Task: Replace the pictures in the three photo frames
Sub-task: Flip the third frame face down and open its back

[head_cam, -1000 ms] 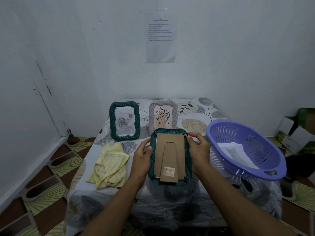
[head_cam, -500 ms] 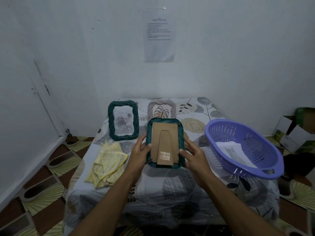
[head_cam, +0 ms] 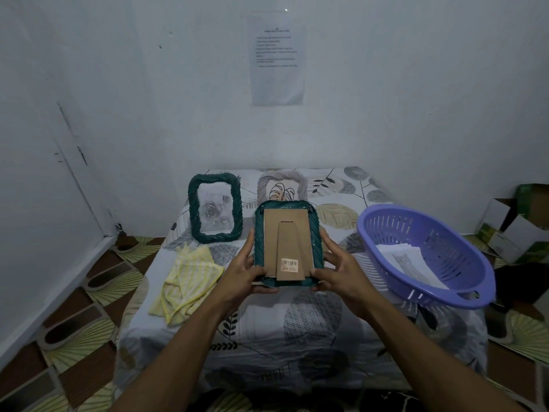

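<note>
**Photo frame point(head_cam: 287, 239) is now raised, back side to the person, and not opened yet**

The photo frame, dark green, is held in the air above the middle of the tabletop point(head_cam: 297, 325). It is almost upright, and its cardboard back point(head_cam: 271, 236) and folded stand leg point(head_cam: 292, 248) face the camera. The left hand point(head_cam: 242, 273) grasps the lower left corner and the right hand point(head_cam: 341, 270) grasps the lower right corner. Both thumbs lie on the back side, and the other fingers are curled behind the frame.

One second ago the frame lay lower and flatter, close to the near part of the tabletop, and the hands were higher on its sides. Since then it is lifted and tilted up, and both hands have slid down to the bottom corners. I judge that the person is preparing to open the back. The board sits in place, so the old picture is probably inside and this frame is only at the beginning of its change.

A yellow cloth point(head_cam: 187, 281) lies at the left edge of the tabletop. A purple basket point(head_cam: 364, 233) stands at the right edge and hangs over it a little, with papers point(head_cam: 411, 260) inside, possibly the new pictures.

Along the far edge two more frames stand upright: a green frame point(head_cam: 193, 209) with a rose picture near the far left corner, and a grey frame point(head_cam: 298, 179) with a leaf drawing at the middle, partly hidden behind the held one.
</note>
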